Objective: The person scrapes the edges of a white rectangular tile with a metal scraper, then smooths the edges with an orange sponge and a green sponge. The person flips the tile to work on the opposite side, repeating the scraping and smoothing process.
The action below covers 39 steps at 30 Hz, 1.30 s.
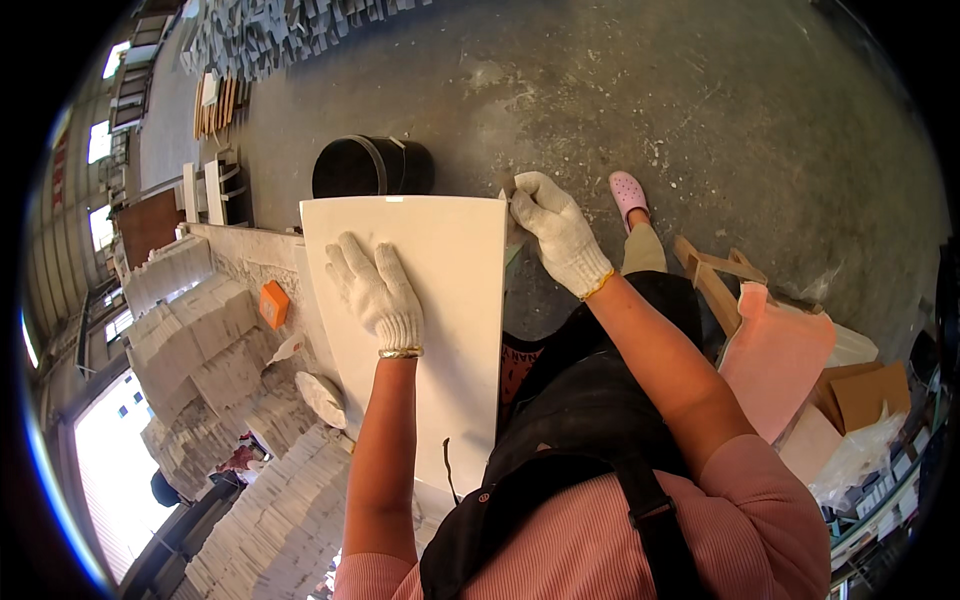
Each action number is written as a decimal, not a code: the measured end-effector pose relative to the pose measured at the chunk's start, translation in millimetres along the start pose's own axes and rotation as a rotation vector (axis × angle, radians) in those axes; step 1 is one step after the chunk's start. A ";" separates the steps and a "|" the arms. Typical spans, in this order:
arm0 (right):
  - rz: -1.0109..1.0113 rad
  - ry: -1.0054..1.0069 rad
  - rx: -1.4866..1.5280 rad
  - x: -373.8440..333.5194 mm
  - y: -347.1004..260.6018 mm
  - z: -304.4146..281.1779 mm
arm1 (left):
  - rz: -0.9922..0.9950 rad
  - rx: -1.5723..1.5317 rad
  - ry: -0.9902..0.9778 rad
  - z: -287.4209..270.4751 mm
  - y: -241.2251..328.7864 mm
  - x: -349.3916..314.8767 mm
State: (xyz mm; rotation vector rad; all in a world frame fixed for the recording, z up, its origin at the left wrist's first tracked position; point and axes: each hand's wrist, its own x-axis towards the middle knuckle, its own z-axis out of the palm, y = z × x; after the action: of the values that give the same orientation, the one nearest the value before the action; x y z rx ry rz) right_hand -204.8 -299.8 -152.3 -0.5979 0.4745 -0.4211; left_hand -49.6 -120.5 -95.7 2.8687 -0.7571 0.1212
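Note:
My left hand, in a white knit glove, lies flat with its fingers spread on a long white panel. The panel stretches away from my body, and a small pale mark shows on its far edge. At the panel's far right corner, my right hand, also gloved, is closed with thumb and fingers pinched together. Something small, thin and greyish shows at those fingertips, too small to name. Whether it touches the panel's edge I cannot tell.
A black bucket stands beyond the panel's far edge. Left are stacks of pale blocks, an orange block and a round pale disc. Right, pink sheet material lies by a wooden frame and cardboard.

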 end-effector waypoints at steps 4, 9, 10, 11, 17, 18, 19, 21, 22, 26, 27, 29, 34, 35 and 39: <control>-0.042 0.010 -0.098 -4.9 3.7 -0.6 | 0.011 0.021 0.007 -0.2 2.0 -0.4; -0.037 -0.011 -0.480 -28.7 2.5 0.7 | -0.045 -0.005 -0.078 -7.8 8.0 2.7; -0.009 -0.046 -0.437 -37.0 7.3 -1.9 | -0.011 0.000 -0.054 -7.0 7.9 2.6; -0.048 -0.133 -0.558 -44.3 16.2 -10.8 | 0.019 0.006 -0.023 -7.0 8.0 2.5; 0.209 0.023 -0.488 -87.8 10.1 -46.6 | 0.032 0.015 0.105 5.4 0.3 1.9; 0.234 0.115 -0.533 -90.1 -2.0 -40.5 | 0.023 0.002 0.101 5.0 1.9 1.0; 0.256 0.208 -0.576 -92.1 -14.4 -32.9 | 0.017 -0.027 0.101 4.5 1.6 -0.4; 0.237 0.201 -0.590 -97.4 -32.4 -14.1 | 0.010 -0.087 0.099 1.0 -0.1 -6.5; 0.232 0.196 -0.592 -99.9 -39.2 -2.7 | 0.043 -0.153 0.105 -3.7 -0.5 -14.3; 0.184 0.060 -0.644 -112.9 -54.5 37.2 | 0.161 -0.500 0.036 -24.7 23.4 -75.5; 0.217 0.012 -0.652 -115.1 -58.4 47.7 | 0.164 -0.607 -0.064 -35.9 31.6 -89.2; 0.185 -0.132 -0.758 -119.5 -62.5 69.8 | 0.032 -0.884 -0.273 -62.6 45.9 -109.1; 0.100 -0.378 -0.994 -124.1 -49.7 92.4 | -0.430 -1.325 -0.653 -99.6 49.4 -121.6; 0.176 -0.404 -1.010 -125.0 -53.7 104.1 | -0.479 -1.381 -0.652 -98.6 42.0 -123.4; 0.189 -0.583 -1.158 -128.3 -53.1 125.9 | -0.687 -1.473 -0.249 -95.8 6.0 -129.8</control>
State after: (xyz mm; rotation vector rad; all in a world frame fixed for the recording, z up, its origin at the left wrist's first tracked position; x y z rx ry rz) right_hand -254.1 -220.8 10.3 -1.7150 0.1630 0.2738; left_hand -168.4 -45.3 -16.5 1.5318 0.1919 -0.6119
